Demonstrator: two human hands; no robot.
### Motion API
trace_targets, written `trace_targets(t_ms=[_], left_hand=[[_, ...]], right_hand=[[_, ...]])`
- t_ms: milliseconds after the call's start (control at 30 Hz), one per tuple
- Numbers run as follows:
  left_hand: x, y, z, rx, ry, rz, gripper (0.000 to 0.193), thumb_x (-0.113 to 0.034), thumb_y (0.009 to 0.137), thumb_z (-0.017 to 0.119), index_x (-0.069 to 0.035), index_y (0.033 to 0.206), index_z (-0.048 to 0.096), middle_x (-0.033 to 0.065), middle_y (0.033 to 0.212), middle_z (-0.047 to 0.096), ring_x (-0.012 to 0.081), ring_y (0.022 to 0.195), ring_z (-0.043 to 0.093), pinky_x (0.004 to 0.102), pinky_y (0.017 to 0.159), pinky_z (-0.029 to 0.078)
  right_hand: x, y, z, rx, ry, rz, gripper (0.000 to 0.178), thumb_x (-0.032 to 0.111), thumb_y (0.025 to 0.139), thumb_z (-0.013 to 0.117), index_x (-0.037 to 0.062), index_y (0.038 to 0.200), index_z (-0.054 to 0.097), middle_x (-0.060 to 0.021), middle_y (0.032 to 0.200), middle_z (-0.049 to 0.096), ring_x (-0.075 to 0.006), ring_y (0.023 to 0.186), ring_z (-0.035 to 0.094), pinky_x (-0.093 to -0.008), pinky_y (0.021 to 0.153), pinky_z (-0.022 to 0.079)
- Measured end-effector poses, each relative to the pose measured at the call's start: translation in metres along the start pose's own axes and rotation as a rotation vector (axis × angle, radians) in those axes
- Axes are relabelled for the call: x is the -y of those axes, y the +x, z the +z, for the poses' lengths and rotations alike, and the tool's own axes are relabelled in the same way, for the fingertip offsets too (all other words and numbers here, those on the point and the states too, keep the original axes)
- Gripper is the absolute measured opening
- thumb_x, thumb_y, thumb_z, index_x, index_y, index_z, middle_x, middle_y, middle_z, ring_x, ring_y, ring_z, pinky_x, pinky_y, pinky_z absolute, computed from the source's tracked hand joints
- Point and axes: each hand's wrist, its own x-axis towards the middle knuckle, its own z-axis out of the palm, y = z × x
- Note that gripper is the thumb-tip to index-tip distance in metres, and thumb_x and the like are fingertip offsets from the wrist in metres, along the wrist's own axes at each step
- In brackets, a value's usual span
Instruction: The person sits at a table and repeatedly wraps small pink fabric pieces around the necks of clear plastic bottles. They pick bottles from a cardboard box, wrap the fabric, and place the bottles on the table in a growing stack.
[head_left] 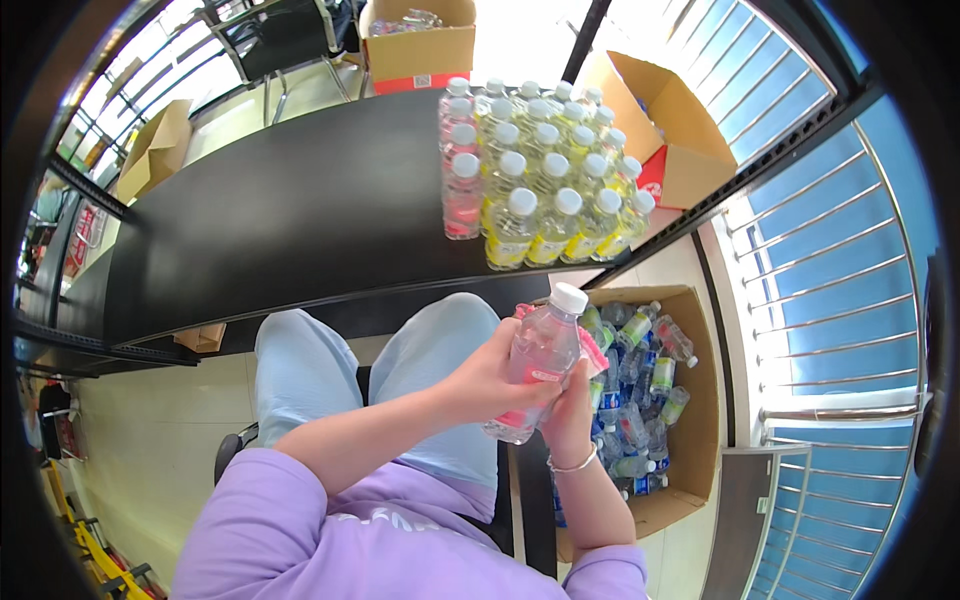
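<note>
In front of my lap, my left hand (485,378) is wrapped round a clear plastic bottle (545,345) with a white cap and a pink-red label. The bottle leans, its cap up and to the right. A crumpled pink cloth (594,352) shows behind it on both sides. My right hand (570,402) is closed at the bottle's right side, with the cloth pressed against it; part of its fingers is hidden behind the bottle. Rows of upright white-capped bottles (553,185) stand on the black table (290,200), mostly yellow-labelled, with a pink-labelled row (462,195) at the left.
Beside my right arm, an open cardboard box (700,430) holds many jumbled bottles. Other cardboard boxes stand beyond the table, one at the back (425,50) and one at the right (690,130). A metal railing (830,280) runs along the right. A black chair (280,45) stands behind.
</note>
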Motion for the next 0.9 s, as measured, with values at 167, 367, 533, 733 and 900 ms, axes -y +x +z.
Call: trace_targets(t_ms=[167, 367, 533, 733, 900], left_hand=[[-0.022, -0.035, -0.027, -0.103, 0.043, 0.248, 0.056, -0.016, 0.072, 0.07, -0.004, 0.115, 0.036, 0.0081, 0.108, 0.047, 0.0133, 0.103, 0.047, 0.0307, 0.087, 0.04], [-0.031, -0.092, -0.062, -0.214, 0.051, 0.353, 0.058, -0.015, 0.073, 0.07, -0.002, 0.115, 0.034, 0.0076, 0.106, 0.046, 0.0123, 0.101, 0.047, 0.0303, 0.086, 0.04], [-0.027, -0.142, -0.073, -0.336, 0.11, 0.395, 0.06, -0.015, 0.071, 0.072, -0.002, 0.116, 0.033, 0.0068, 0.105, 0.046, 0.0119, 0.1, 0.047, 0.0298, 0.085, 0.04], [-0.019, -0.183, -0.07, -0.362, 0.08, 0.446, 0.061, -0.017, 0.069, 0.073, -0.002, 0.113, 0.034, 0.0077, 0.102, 0.047, 0.013, 0.096, 0.048, 0.03, 0.083, 0.042], [-0.01, -0.217, -0.062, -0.396, 0.194, 0.53, 0.057, -0.018, 0.068, 0.072, -0.001, 0.11, 0.036, 0.01, 0.099, 0.05, 0.0157, 0.093, 0.051, 0.0311, 0.081, 0.042]], right_hand=[[0.013, 0.004, 0.06, 0.051, -0.072, -0.151, 0.045, 0.032, 0.094, 0.031, -0.0006, 0.124, 0.038, -0.0094, 0.117, 0.049, -0.018, 0.104, 0.05, -0.0312, 0.088, 0.04], [0.009, -0.009, 0.121, 0.212, -0.102, -0.189, 0.04, 0.023, 0.093, 0.034, -0.0021, 0.124, 0.037, -0.0089, 0.116, 0.048, -0.0161, 0.104, 0.048, -0.0293, 0.087, 0.04], [-0.009, -0.029, 0.15, 0.351, -0.188, -0.259, 0.048, 0.035, 0.095, 0.031, 0.0006, 0.127, 0.032, -0.0097, 0.121, 0.046, -0.0188, 0.108, 0.049, -0.0325, 0.089, 0.041], [-0.009, -0.062, 0.165, 0.495, -0.175, -0.18, 0.048, 0.032, 0.094, 0.034, 0.0, 0.13, 0.029, -0.0088, 0.121, 0.045, -0.0175, 0.108, 0.047, -0.0319, 0.089, 0.04], [0.006, -0.084, 0.153, 0.646, -0.347, 0.06, 0.05, 0.033, 0.094, 0.035, -0.0011, 0.13, 0.03, -0.0075, 0.118, 0.047, -0.0154, 0.109, 0.045, -0.0296, 0.09, 0.037]])
